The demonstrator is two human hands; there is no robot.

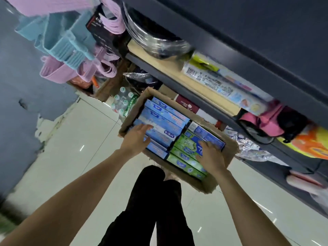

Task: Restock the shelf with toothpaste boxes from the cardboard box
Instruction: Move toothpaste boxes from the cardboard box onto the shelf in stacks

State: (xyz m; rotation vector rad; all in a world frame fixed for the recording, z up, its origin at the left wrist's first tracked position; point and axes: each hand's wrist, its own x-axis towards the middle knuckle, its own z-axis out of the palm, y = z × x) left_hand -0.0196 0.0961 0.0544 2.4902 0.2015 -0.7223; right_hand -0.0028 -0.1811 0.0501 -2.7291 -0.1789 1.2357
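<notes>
Nearest to me are my two bare forearms, reaching forward over my dark trousers (150,206) and the pale tiled floor (74,157). My left hand (136,137) lies on the long blue toothpaste boxes (165,119) packed in the left half of the cardboard box (229,157), fingers fairly straight and spread over one carton, not curled round it. My right hand (211,155) rests on the green toothpaste boxes (184,157) and a blue one in the right half; I cannot tell whether its fingers are gripping. The cardboard box stands on the floor just beside the dark shelf (204,96), which carries packaged goods. Pink and blue plastic baskets (58,43) hang beyond.
</notes>
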